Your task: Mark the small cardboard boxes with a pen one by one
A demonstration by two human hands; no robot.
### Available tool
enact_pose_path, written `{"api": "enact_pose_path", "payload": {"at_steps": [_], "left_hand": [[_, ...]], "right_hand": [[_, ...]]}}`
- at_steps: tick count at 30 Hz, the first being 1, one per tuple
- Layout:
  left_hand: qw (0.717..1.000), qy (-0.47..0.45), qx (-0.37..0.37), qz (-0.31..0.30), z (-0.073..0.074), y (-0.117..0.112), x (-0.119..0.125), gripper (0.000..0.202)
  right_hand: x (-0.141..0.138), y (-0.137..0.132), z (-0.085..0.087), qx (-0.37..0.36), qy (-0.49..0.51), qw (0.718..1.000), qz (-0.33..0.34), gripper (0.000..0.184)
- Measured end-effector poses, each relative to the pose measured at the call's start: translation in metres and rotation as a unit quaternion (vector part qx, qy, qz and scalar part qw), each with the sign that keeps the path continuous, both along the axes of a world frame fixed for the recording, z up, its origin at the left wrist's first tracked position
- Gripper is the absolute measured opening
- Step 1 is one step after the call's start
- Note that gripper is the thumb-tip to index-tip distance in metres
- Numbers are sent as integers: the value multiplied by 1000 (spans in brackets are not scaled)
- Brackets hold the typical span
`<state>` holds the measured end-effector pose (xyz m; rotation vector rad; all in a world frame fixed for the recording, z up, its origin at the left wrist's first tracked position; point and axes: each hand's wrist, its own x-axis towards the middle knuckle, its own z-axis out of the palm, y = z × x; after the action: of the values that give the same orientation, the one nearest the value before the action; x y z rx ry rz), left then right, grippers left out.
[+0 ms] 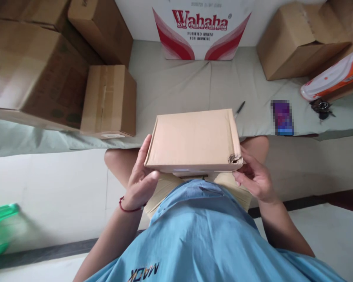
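Note:
A flat, closed cardboard box (192,139) is held level between my two hands, above my lap at the front edge of the covered surface. Its near right corner is torn and crumpled. My left hand (141,178) grips the left end, with fingers along the side and the thumb at the near edge. At the damaged corner, my right hand (254,176) holds the right end, its fingers partly hidden behind the cardboard. A pen (240,108) lies just past the box's far right corner.
Several brown cartons, including a small taped carton (106,100), stand at left. A white Wahaha carton (200,31) is at the back. On the right are another carton (300,43), an orange-and-white cylinder (335,76), keys (322,107) and a phone (282,117). A green plastic object (0,223) sits lower left.

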<state>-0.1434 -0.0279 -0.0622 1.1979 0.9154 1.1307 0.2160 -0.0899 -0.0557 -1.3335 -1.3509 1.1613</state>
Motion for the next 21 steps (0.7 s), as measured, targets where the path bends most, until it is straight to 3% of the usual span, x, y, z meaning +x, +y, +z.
{"api": "enact_pose_path", "payload": {"at_steps": [5,9,13,17,21], "left_hand": [[998,-4,-35,55,-12,2,-1,104],[988,-72,-128,50,-23,-2,2,95],[975,-117,-181,60,-34,-5,0,100],[986,-86,-112,91,-46,-5,-4,102],[987,55,82,125,-45,-5,-1,104]], "right_hand": [[-7,2,2,48,19,998,45,64],[-12,9,22,122,-41,988,83,74],[-18,13,37,204,-113,964,128,84],[-26,9,30,199,-82,967,137,76],[-35,5,5,58,69,996,-7,58]]}}
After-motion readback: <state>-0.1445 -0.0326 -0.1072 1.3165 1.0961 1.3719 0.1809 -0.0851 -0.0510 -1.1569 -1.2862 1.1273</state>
